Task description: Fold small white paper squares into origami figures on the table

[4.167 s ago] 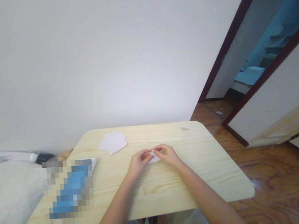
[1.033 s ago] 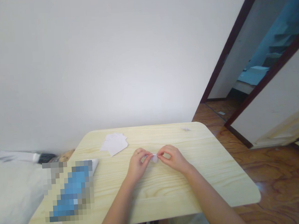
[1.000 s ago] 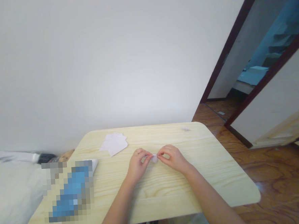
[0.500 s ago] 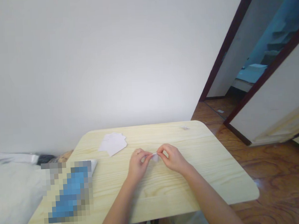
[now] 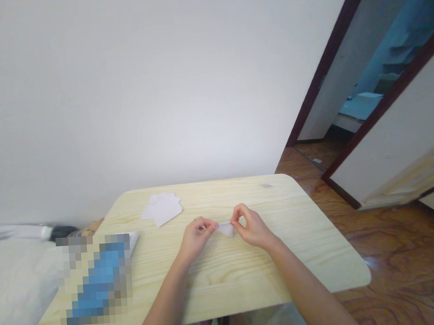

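Over the middle of the pale wooden table (image 5: 224, 275) my two hands pinch a small folded piece of white paper (image 5: 226, 228) by its ends. My left hand (image 5: 195, 237) grips the left end between thumb and fingertips. My right hand (image 5: 252, 226) grips the right end the same way. The paper is stretched out between them, just above the tabletop.
A loose pile of white paper sheets (image 5: 161, 210) lies at the table's back left. A tiny folded paper shape (image 5: 266, 184) sits near the back right edge. A blurred blue object (image 5: 95, 282) rests at the front left. A doorway (image 5: 367, 89) opens to the right.
My hands have drawn apart a little, and the folded paper now shows wider between them. The view has shifted slightly.
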The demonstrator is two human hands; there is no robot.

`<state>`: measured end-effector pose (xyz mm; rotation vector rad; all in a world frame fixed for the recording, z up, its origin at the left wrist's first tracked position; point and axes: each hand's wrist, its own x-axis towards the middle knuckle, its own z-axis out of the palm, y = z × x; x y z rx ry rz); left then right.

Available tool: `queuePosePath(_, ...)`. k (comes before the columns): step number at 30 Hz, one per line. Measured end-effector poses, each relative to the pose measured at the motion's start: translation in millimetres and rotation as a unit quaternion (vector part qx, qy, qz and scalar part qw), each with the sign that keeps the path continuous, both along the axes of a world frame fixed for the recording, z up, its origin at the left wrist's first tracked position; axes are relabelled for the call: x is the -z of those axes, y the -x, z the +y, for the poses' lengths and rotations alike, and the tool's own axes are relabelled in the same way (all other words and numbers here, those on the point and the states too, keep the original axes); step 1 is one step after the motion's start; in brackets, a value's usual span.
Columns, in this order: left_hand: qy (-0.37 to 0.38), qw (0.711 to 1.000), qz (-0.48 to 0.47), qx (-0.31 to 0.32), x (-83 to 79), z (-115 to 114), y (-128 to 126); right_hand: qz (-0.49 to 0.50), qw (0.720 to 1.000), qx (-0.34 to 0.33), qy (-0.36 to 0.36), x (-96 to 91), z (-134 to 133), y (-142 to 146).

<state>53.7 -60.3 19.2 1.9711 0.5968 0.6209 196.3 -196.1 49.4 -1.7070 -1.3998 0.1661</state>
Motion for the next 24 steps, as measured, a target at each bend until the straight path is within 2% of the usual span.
queuePosePath(4, -0.067, 0.997, -0.029, -0.016, -1.1, -3, -1, 0.001, 1.000, 0.003, 0.006, 0.0, 0, -3)
queuePosePath(10, -0.191, 0.981, -0.025, 0.035, -5.2, -9, -2, -0.001, 1.000, -0.014, 0.007, -1.3, 5, 6)
queuePosePath(19, -0.191, 0.981, -0.004, 0.037, -7.3, -10, -1, 0.019, 0.999, -0.045, -0.001, 1.9, 10, 12)
queuePosePath(24, -0.168, 0.985, -0.003, 0.038, -7.0, -11, -2, 0.044, 0.999, -0.025, 0.010, 0.9, 10, 10)
